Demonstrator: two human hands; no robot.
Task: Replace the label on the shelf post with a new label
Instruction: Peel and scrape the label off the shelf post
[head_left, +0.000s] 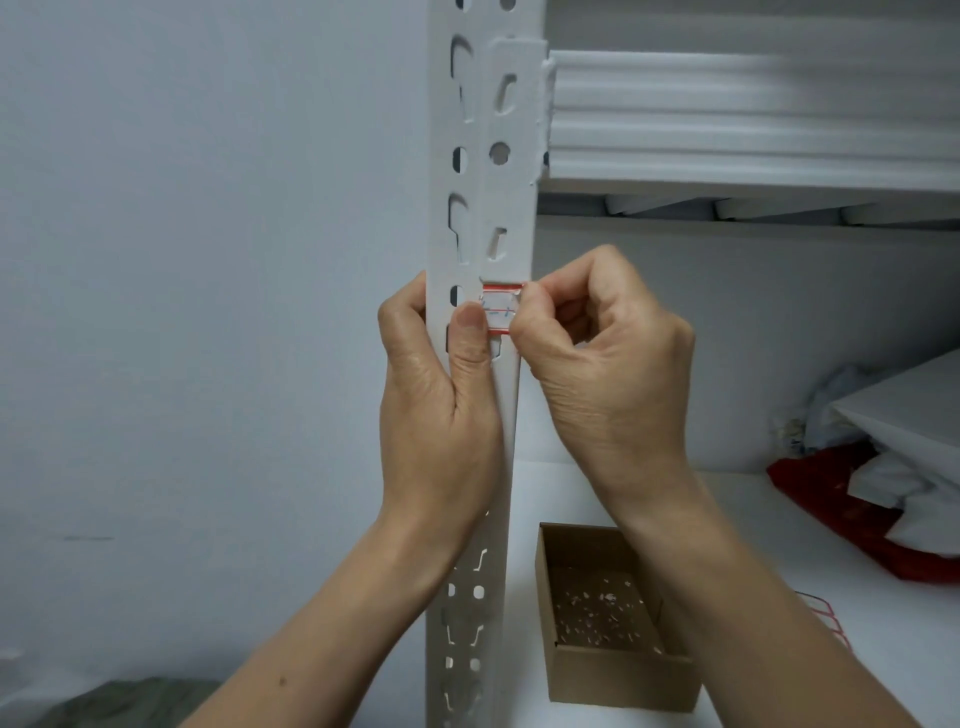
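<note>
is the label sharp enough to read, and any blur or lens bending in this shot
Head view: light is soft and even, no glare; the label shows red lines but its writing is too soft to read; the shelf beam at upper right looks smeared; the shelf post seems to bend slightly, likely wide-angle distortion; left hand and right hand look sharp.

No text can be read. The red-bordered label on the white shelf post carries faint blue handwriting, too blurred to make out.
</note>
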